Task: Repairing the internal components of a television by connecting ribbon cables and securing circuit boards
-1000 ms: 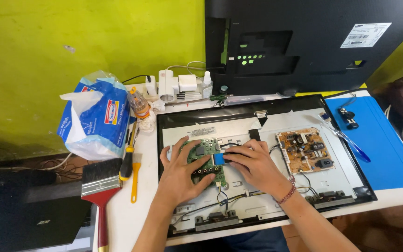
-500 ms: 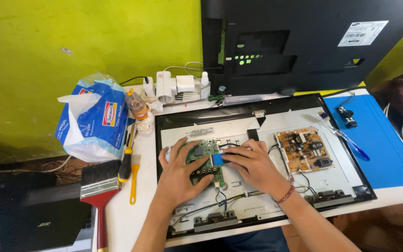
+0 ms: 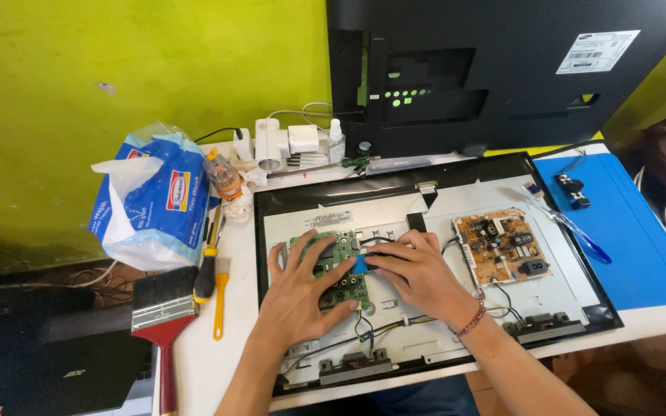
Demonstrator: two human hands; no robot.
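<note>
The left hand (image 3: 302, 289) lies flat, fingers spread, on the green board (image 3: 337, 266), pressing it down with nothing held in its grip. The right hand (image 3: 414, 270) rests just beside it, fingertips closed on a small blue tab (image 3: 359, 265) at the board's right edge. The green board sits left of centre in the opened screen back (image 3: 425, 208), which lies flat on the white worktop (image 3: 233, 254). A brown board (image 3: 500, 246) sits well to the right in the same panel, joined by thin wires.

At the worktop's left end stands a crumpled blue-and-white plastic bag (image 3: 148, 204) with a red and yellow patch on its side. Beside it lie a screwdriver (image 3: 208, 262) and a red-handled brush (image 3: 162, 323). A blue mat (image 3: 634, 231) covers the right end. Behind stands a black cover (image 3: 495, 69) bearing a white rectangular label (image 3: 597, 52) at its upper right.
</note>
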